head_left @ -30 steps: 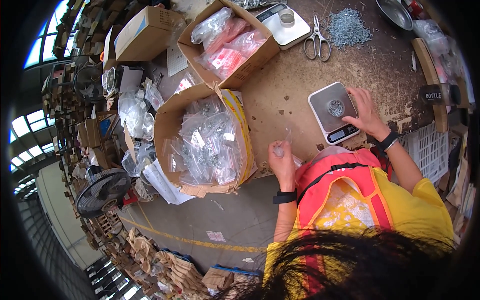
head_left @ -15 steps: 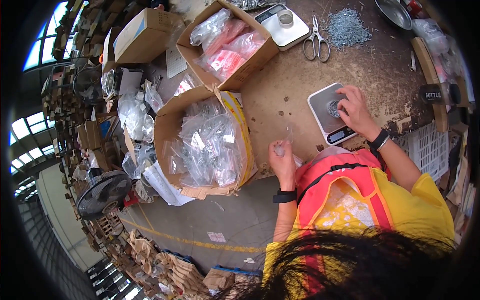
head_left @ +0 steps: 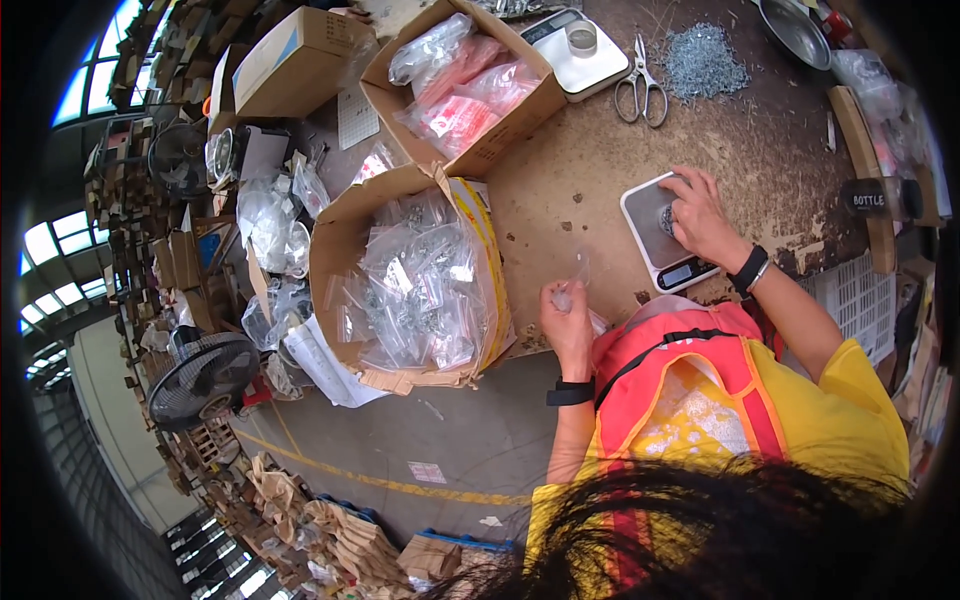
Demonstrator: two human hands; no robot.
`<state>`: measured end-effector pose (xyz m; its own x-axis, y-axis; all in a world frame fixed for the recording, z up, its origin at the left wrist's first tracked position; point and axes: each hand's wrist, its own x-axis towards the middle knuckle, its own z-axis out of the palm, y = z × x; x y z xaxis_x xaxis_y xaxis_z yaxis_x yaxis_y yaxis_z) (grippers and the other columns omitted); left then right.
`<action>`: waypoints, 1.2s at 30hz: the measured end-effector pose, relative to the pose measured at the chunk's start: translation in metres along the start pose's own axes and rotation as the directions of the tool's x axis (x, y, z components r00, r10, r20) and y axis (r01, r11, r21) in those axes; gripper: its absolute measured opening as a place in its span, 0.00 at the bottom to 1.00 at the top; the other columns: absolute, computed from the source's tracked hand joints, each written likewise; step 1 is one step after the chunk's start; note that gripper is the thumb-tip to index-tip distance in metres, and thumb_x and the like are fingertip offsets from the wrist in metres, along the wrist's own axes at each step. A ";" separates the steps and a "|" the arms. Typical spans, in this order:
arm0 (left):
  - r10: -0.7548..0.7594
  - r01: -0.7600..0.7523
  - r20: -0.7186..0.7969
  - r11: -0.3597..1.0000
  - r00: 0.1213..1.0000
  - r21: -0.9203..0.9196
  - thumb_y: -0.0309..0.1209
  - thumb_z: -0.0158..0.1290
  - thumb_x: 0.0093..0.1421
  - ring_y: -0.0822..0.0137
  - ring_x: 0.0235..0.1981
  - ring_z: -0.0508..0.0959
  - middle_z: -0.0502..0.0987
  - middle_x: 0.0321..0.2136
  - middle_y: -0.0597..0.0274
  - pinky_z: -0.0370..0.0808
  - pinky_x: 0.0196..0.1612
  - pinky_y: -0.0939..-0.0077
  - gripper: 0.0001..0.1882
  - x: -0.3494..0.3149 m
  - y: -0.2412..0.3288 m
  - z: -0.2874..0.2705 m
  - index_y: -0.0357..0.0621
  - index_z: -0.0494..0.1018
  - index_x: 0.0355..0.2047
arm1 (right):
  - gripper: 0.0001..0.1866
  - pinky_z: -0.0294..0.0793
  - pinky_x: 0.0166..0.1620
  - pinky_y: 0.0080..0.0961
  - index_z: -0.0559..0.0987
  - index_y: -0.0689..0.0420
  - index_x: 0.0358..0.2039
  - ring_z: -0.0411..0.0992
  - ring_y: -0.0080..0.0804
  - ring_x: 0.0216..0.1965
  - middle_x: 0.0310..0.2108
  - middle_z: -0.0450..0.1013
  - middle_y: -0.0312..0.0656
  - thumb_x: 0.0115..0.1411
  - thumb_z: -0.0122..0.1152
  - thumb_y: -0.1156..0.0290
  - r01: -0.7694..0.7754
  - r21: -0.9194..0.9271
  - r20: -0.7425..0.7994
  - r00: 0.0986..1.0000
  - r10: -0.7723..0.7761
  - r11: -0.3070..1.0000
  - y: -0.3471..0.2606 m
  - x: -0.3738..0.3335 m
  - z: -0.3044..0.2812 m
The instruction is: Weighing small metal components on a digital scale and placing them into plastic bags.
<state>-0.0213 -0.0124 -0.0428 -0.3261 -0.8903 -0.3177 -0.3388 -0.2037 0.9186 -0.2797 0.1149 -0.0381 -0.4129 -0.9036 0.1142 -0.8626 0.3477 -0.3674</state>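
Observation:
A small kitchen-type scale [head_left: 640,205] with a grey plate and a dark display lies on the table in front of me. On its plate sits a small round dish of screws [head_left: 666,222], partly covered by my right hand [head_left: 703,222]. The fingers of that hand are curled round the dish's edge. Lower and to the left, by the table's near edge, my left hand [head_left: 568,318] is closed on a clear plastic bag [head_left: 583,268], whose thin upper part stands out above the fingers. What is inside the bag, I cannot tell.
Left stands an open carton [head_left: 495,300] of filled clear bags; behind it, another carton [head_left: 510,135] holds red-printed bags. Scissors [head_left: 642,85], a loose screw pile [head_left: 705,62], a second scale [head_left: 590,70] and a metal bowl [head_left: 797,35] lie at the back. A wooden strip [head_left: 868,180] edges the right.
My right hand has shifted slightly left over the dish and now covers more of it. The left hand keeps its hold on the bag. The whole view has tilted a little.

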 end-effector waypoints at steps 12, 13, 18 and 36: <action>-0.002 0.002 0.001 0.999 1.000 0.048 0.28 0.61 0.62 0.76 0.35 0.73 0.76 0.32 0.68 0.71 0.40 0.80 0.08 0.000 0.010 0.001 0.40 0.74 0.37 | 0.32 0.58 0.67 0.48 0.73 0.57 0.54 0.60 0.53 0.65 0.59 0.68 0.50 0.47 0.73 0.68 -0.140 0.140 -0.239 0.956 0.171 0.980 0.032 -0.002 -0.046; 0.001 -0.001 0.002 0.999 1.000 0.046 0.28 0.61 0.62 0.76 0.35 0.73 0.76 0.32 0.68 0.71 0.40 0.80 0.08 0.001 0.010 0.002 0.40 0.74 0.37 | 0.39 0.57 0.68 0.47 0.69 0.56 0.60 0.59 0.54 0.65 0.60 0.67 0.50 0.46 0.75 0.66 -0.106 0.132 -0.175 0.976 0.128 0.986 0.028 -0.008 -0.047; 0.028 -0.029 0.016 0.998 0.999 0.059 0.29 0.61 0.62 0.77 0.32 0.72 0.75 0.31 0.69 0.71 0.37 0.79 0.08 0.000 0.017 0.010 0.39 0.73 0.37 | 0.43 0.58 0.68 0.47 0.69 0.56 0.61 0.59 0.53 0.65 0.59 0.67 0.49 0.43 0.78 0.65 -0.059 0.240 -0.039 0.997 0.070 0.969 0.001 -0.024 -0.011; 0.505 -0.514 0.099 0.833 0.857 0.206 0.22 0.58 0.61 0.53 0.33 0.76 0.73 0.32 0.51 0.74 0.38 0.65 0.07 -0.004 0.041 0.038 0.36 0.70 0.35 | 0.34 0.78 0.45 0.34 0.66 0.62 0.58 0.80 0.47 0.43 0.47 0.79 0.54 0.57 0.73 0.64 -0.264 0.714 0.296 0.953 0.062 0.648 -0.089 -0.013 -0.040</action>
<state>-0.0670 -0.0016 -0.0128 -0.5384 -0.8257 0.1682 -0.2958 0.3721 0.8798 -0.2097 0.1055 0.0301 -0.3605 -0.9137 -0.1876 -0.2411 0.2855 -0.9275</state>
